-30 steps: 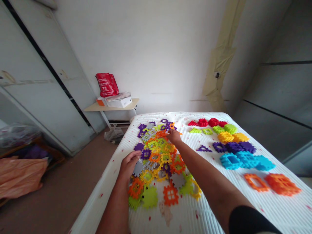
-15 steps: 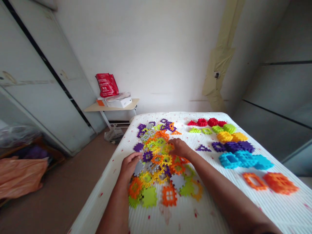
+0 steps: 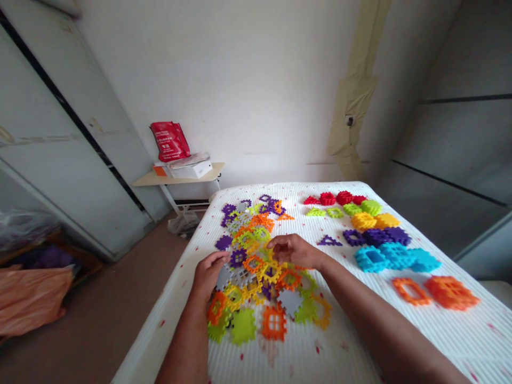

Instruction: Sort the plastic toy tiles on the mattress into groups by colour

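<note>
A mixed pile of interlocking plastic building tiles in orange, purple, lime, yellow and grey lies across the middle of the bed. My left hand (image 3: pixel 208 271) is at the pile's left edge, fingers loosely bent, beside a purple windowed tile (image 3: pixel 238 258) and a grey tile (image 3: pixel 224 277). I see nothing held in it. Over the right side of the pile, my right hand (image 3: pixel 295 250) has its fingers apart from the thumb, near a yellow tile (image 3: pixel 270 271). Its palm side is partly hidden, but no tile shows in its grasp.
Colour-sorted tiles run down the right: red (image 3: pixel 328 198), lime (image 3: pixel 371 206), yellow (image 3: pixel 363 221), purple (image 3: pixel 376 236), blue (image 3: pixel 370 259) and orange (image 3: pixel 453 292). A lone purple triangle (image 3: pixel 329 240) lies left of its row. Beyond the bed, a small table (image 3: pixel 180 180) bears a red bag (image 3: pixel 170 141).
My right hand has drawn slightly nearer and lower over the pile, and its fingers have spread. The yellow tile by it has shifted. My left hand stays at the left edge; the view has moved slightly.
</note>
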Action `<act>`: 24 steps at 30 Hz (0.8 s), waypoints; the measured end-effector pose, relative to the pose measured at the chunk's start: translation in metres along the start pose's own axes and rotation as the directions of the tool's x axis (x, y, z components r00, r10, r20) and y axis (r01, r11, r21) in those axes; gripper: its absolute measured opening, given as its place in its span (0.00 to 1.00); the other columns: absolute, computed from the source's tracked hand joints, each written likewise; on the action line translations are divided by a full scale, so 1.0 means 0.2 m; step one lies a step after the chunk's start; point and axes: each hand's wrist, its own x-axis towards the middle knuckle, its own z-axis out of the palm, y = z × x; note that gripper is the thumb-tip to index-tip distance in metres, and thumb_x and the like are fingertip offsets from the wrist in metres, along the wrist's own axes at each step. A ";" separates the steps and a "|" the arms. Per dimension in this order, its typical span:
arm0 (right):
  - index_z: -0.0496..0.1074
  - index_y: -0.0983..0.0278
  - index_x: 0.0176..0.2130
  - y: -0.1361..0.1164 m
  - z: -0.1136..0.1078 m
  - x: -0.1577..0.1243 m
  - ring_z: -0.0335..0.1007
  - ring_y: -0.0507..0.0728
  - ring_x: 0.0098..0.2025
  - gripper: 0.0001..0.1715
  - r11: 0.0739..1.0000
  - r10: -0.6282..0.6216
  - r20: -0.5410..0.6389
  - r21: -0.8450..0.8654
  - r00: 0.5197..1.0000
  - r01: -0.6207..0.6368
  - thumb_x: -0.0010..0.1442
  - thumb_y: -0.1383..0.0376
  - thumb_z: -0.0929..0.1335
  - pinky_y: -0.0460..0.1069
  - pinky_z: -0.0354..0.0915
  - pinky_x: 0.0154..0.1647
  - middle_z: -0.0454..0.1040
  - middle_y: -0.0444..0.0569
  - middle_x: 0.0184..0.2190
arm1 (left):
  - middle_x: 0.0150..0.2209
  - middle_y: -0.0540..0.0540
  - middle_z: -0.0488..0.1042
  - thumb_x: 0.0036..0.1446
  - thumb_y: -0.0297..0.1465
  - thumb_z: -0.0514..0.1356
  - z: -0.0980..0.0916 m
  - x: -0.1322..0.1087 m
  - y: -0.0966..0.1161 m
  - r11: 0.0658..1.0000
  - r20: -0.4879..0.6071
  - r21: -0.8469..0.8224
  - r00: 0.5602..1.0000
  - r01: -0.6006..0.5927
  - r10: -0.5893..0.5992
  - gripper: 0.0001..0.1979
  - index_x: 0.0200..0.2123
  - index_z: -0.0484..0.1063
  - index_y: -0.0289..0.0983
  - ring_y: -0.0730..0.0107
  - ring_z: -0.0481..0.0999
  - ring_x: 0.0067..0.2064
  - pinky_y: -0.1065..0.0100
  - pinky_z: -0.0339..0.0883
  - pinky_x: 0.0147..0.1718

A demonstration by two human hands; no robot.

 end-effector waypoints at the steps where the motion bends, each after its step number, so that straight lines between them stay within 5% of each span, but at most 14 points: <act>1: 0.70 0.67 0.44 0.01 -0.01 0.00 0.70 0.50 0.28 0.13 1.000 0.000 -0.064 0.009 0.998 0.000 0.58 0.65 0.65 0.44 0.66 0.31 0.73 0.44 0.29 | 0.31 0.43 0.80 0.37 0.43 0.64 0.00 0.00 0.00 1.000 0.001 -0.002 1.000 0.002 -0.002 0.21 0.34 0.77 0.35 0.60 0.78 0.36 0.66 0.67 0.38; 6: 0.72 0.67 0.41 0.06 -0.01 0.03 0.73 0.54 0.36 0.16 0.950 0.120 -0.314 -0.238 0.942 -0.201 0.63 0.68 0.57 0.48 0.67 0.40 0.76 0.51 0.36 | 0.31 0.43 0.80 0.37 0.43 0.64 -0.01 0.01 -0.02 1.000 -0.001 0.014 1.000 -0.008 0.008 0.22 0.34 0.77 0.35 0.60 0.78 0.36 0.66 0.68 0.36; 11: 0.73 0.65 0.45 0.09 0.05 0.04 0.69 0.60 0.50 0.19 0.916 0.143 -0.312 -0.318 0.939 -0.244 0.54 0.73 0.63 0.51 0.60 0.52 0.74 0.54 0.46 | 0.32 0.43 0.80 0.39 0.42 0.63 -0.01 0.01 -0.02 0.999 -0.003 0.034 1.000 -0.015 0.015 0.21 0.35 0.77 0.34 0.60 0.77 0.37 0.67 0.67 0.36; 19: 0.72 0.66 0.46 0.06 0.04 0.04 0.73 0.55 0.35 0.17 0.943 0.188 -0.291 -0.214 0.938 -0.255 0.55 0.68 0.64 0.48 0.65 0.36 0.76 0.51 0.35 | 0.32 0.44 0.80 0.41 0.42 0.61 -0.02 0.04 -0.06 0.997 0.004 0.075 1.000 -0.031 0.030 0.20 0.35 0.77 0.35 0.61 0.77 0.36 0.68 0.67 0.34; 24: 0.70 0.69 0.44 0.03 0.04 0.04 0.71 0.50 0.24 0.18 0.977 0.186 -0.170 -0.071 0.968 -0.200 0.61 0.63 0.58 0.44 0.65 0.25 0.77 0.48 0.26 | 0.31 0.43 0.80 0.40 0.44 0.62 -0.03 0.05 -0.07 0.996 0.016 0.078 0.999 -0.046 0.045 0.22 0.35 0.77 0.34 0.61 0.77 0.35 0.67 0.67 0.32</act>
